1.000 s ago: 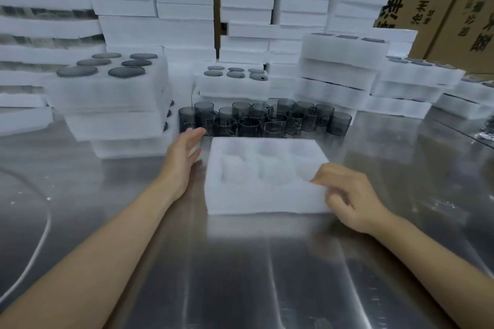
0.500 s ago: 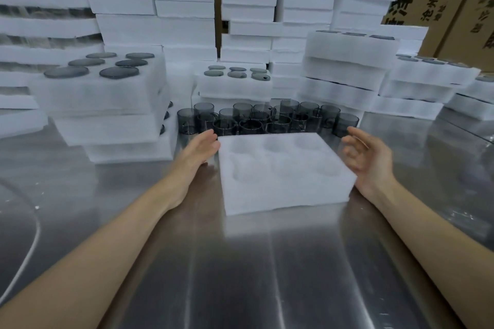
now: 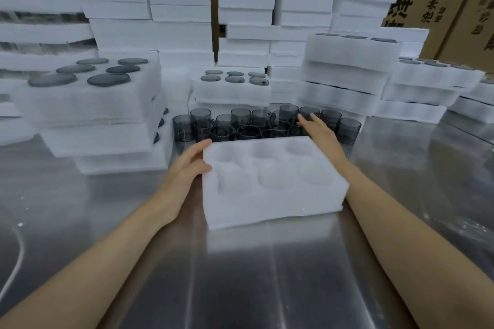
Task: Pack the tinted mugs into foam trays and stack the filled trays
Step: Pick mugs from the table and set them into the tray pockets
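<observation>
This foam tray (image 3: 272,195) is not yet packed: all six pockets are empty. It lies in the middle of the steel table (image 3: 267,275). The left hand (image 3: 184,171) rests relaxed against its 9 o'clock side. The right hand (image 3: 319,131), fingers stretched and holding nothing, reaches to the tinted mugs (image 3: 240,125) at 12 o'clock, about fifteen, overlapping. A filled stack (image 3: 91,104) at 10 o'clock shows six mugs on top; more stacks stand at 12 and 2 o'clock

White foam tray (image 3: 270,205); smoky grey mugs (image 3: 248,125); silver table (image 3: 267,275).
</observation>
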The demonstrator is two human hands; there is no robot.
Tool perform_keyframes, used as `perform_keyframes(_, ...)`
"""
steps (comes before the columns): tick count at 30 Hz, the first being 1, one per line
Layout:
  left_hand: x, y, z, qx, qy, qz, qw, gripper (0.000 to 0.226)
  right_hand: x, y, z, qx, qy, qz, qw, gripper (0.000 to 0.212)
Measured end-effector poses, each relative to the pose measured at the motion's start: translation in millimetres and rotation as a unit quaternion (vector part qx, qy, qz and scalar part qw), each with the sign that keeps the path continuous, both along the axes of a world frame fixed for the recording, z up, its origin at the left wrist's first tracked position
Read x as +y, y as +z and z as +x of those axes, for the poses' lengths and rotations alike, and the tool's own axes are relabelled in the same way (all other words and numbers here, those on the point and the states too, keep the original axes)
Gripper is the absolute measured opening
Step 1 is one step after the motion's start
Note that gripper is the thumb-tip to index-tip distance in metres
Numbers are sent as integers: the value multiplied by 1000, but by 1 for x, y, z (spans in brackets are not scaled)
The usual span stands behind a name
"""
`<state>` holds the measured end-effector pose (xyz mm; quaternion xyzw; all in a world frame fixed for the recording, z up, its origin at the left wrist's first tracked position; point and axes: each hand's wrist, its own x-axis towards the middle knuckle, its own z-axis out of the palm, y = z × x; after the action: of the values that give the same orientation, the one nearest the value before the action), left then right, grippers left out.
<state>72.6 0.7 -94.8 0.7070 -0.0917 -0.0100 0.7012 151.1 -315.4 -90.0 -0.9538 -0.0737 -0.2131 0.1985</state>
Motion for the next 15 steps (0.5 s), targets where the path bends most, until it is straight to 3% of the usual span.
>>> perform_keyframes(3,-1,-1,-1,-8,2,1,1000,61,-6,-7,6,-12,5,-33,999,58)
perform_keyframes(7,-2,-1,-4,-56,9,63,996,50,-6,-8,3,-31,43,41,998,61)
perform_keyframes(10,-1,0,-5,-65,4,88,994,46,-4,-5,-9,-108,34,95,989,57)
perform_keyframes(13,0,1,-7,-72,-12,109,991,44,-2,-1,-31,-160,2,229,960,48)
perform_keyframes(15,0,2,-9,-77,-16,120,990,42,0,10,-48,-167,-25,353,920,45)
